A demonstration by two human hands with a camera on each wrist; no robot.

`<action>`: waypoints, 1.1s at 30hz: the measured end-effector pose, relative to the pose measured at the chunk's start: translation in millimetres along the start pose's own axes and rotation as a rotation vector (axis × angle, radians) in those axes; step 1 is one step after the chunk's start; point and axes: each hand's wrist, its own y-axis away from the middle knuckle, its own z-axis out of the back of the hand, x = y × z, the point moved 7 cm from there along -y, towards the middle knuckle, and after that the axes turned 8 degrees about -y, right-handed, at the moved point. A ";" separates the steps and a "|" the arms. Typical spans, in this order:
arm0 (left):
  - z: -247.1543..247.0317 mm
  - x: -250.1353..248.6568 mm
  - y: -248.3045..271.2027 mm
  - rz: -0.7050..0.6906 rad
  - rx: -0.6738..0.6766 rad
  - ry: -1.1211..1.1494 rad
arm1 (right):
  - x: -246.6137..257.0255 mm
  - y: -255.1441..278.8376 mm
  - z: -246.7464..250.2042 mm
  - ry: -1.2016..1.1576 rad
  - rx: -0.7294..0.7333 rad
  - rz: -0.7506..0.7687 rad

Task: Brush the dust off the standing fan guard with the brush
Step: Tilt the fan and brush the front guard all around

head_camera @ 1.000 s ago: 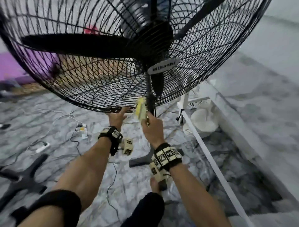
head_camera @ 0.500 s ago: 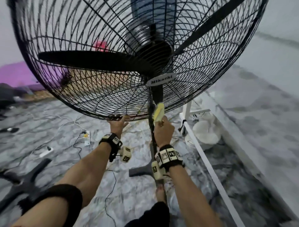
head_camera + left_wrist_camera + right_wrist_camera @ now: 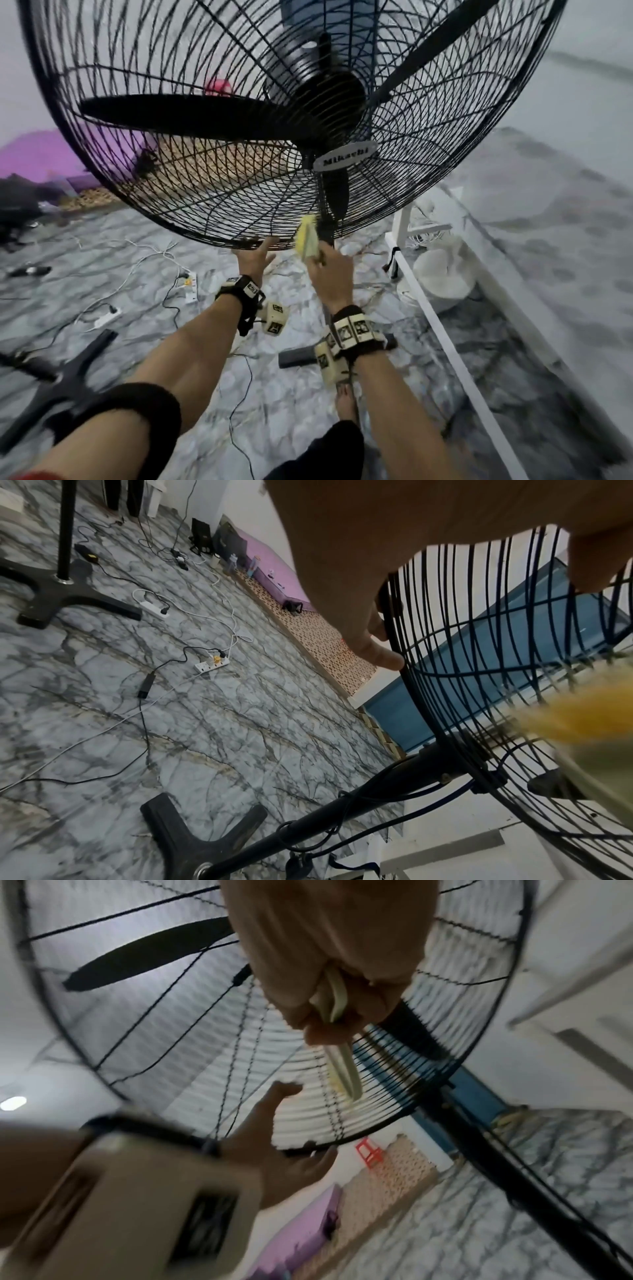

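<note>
Standing fan guard [image 3: 191, 171]: black wire cage, tilted toward the camera, filling the upper head view; three dark blades and a silver badge [image 3: 344, 158] behind the wires.
Left hand [image 3: 252, 258]: fingers spread and straight, tips against the bottom rim of the guard; left wrist view confirms fingertips [image 3: 383, 657] on the outer ring.
Right hand [image 3: 330, 274]: curled round the handle of the yellow brush [image 3: 306, 236]; bristle end up, against the lower wires just beside the black pole [image 3: 325, 226].
Below: marbled grey floor [image 3: 154, 342], white power strips and cables [image 3: 137, 274], cross-shaped black base [image 3: 61, 377] at left, white frame [image 3: 442, 339] at right.
</note>
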 end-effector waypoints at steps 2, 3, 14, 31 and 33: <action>3.5 10.3 -2.8 -0.005 0.068 -0.037 | -9.3 -7.0 26.7 -0.017 -0.084 -0.056; -0.7 20.1 -3.2 0.036 0.128 -0.046 | -11.4 -7.5 41.6 -0.038 -0.132 -0.087; -63.8 55.0 -2.8 -0.001 0.102 -0.540 | -7.3 -10.7 80.3 -0.092 -0.122 -0.119; -48.9 55.3 3.9 0.042 -0.209 0.082 | 66.7 -23.8 69.5 0.093 -0.148 0.157; -45.7 57.3 2.6 0.085 -0.197 0.146 | 74.4 -25.4 75.7 0.080 -0.145 0.153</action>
